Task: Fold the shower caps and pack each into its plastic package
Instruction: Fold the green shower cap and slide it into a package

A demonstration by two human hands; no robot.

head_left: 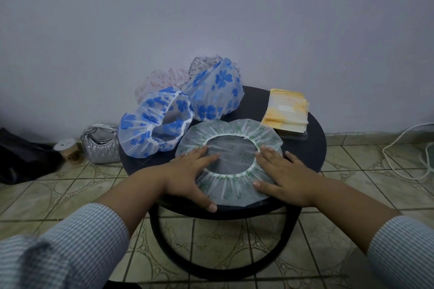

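Note:
A white shower cap with a green print (231,134) lies spread flat, opening up, at the front of the round black table (314,148). My left hand (190,171) presses flat on its left side, fingers together. On its right side my right hand (281,173) presses down the same way. Two blue-flowered caps (150,124) (216,91) sit behind it, puffed up. Further back are a pink-patterned cap (159,82) and a dark-patterned one (204,63). A stack of yellow and white plastic packages (285,110) rests at the table's right rear.
The table stands close to a pale wall on a tiled floor. On the floor to the left are a silver quilted handbag (101,145), a paper cup with a lid (69,150) and a dark bag (21,155). A white cable (399,155) runs along the floor at right.

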